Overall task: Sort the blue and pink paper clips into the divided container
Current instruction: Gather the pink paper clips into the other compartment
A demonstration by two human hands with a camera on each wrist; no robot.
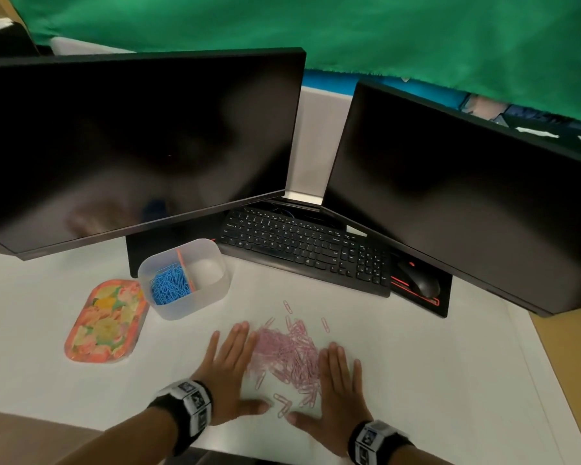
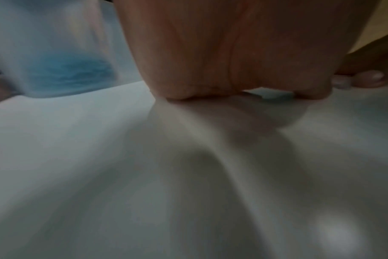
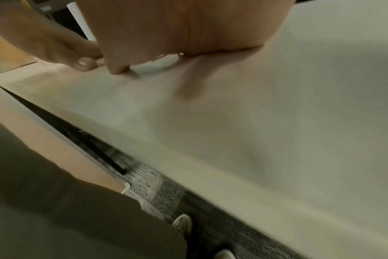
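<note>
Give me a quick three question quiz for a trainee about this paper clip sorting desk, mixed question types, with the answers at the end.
1. True or false: the blue paper clips already lie in one compartment of the divided container.
2. Multiple choice: where are the pink paper clips? A) in the container B) loose on the desk between both hands C) on the floral tray
3. Fill in: the left hand and right hand lie flat with fingers ___.

Key: 1 true; 2 B; 3 straight
</note>
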